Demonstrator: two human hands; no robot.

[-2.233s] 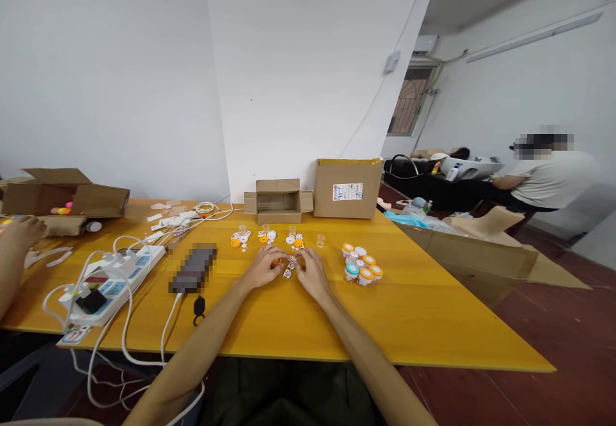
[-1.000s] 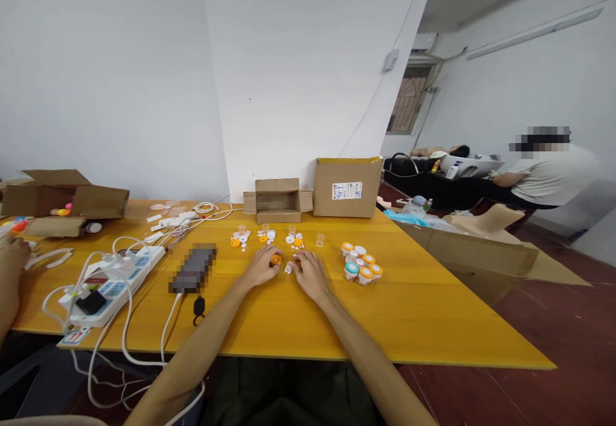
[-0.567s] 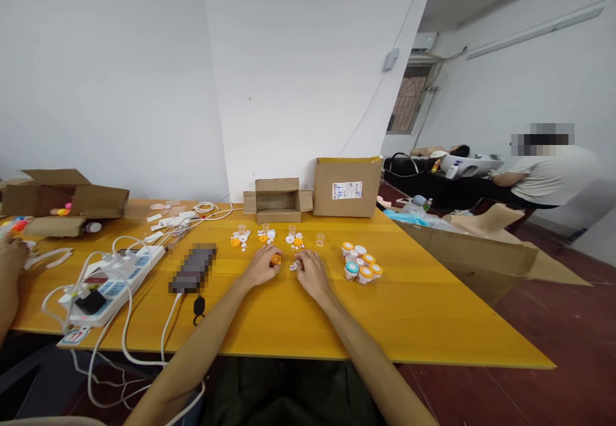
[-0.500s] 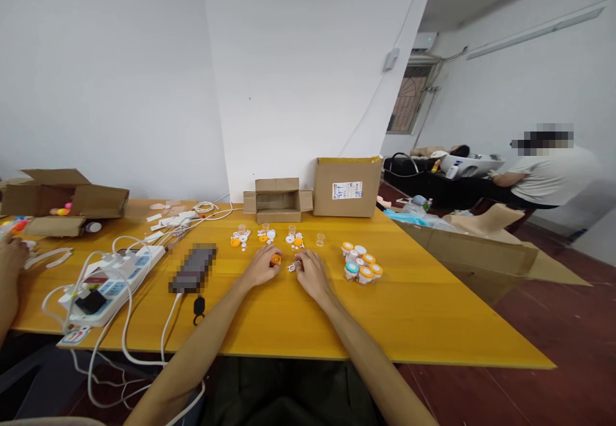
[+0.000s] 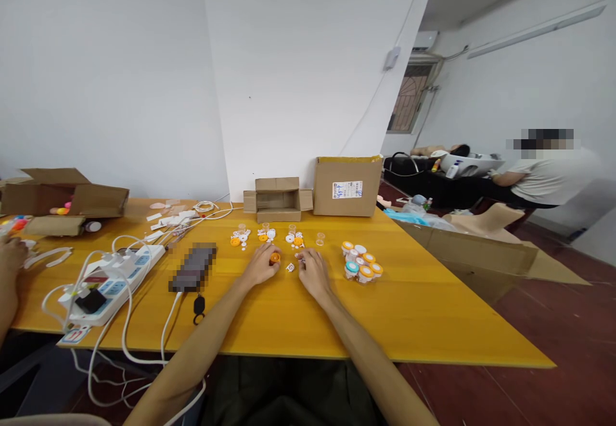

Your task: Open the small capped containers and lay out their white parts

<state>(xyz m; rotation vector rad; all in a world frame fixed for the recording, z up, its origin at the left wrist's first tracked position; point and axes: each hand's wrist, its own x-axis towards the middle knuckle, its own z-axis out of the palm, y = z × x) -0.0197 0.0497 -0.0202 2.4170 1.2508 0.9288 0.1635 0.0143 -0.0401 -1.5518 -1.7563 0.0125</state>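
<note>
My left hand (image 5: pixel 262 268) is closed around a small orange round cap (image 5: pixel 274 258), its hollow side partly facing up. Close by on the tabletop lies a small white cut-out disc (image 5: pixel 290 267), between my two hands and touching neither. My right hand (image 5: pixel 314 273) rests on the table with its fingers curled together over small white bits; what they pinch is mostly hidden. Beyond the hands sit several little groups of parts, each with a clear cup (image 5: pixel 292 228), white discs (image 5: pixel 271 235) and an orange cap (image 5: pixel 235 242).
Capped clear containers (image 5: pixel 366 273) cluster right of my right hand. Two cardboard boxes (image 5: pixel 278 206) (image 5: pixel 346 188) stand at the back. A phone (image 5: pixel 193 268), power strip (image 5: pixel 113 285) and cables lie left. Another person's hand (image 5: pixel 12 253) is at far left; someone sits at right.
My right hand has shifted slightly right, away from the white cut-out disc, which now lies uncovered on the table. My left hand keeps the orange cap in nearly the same spot.
</note>
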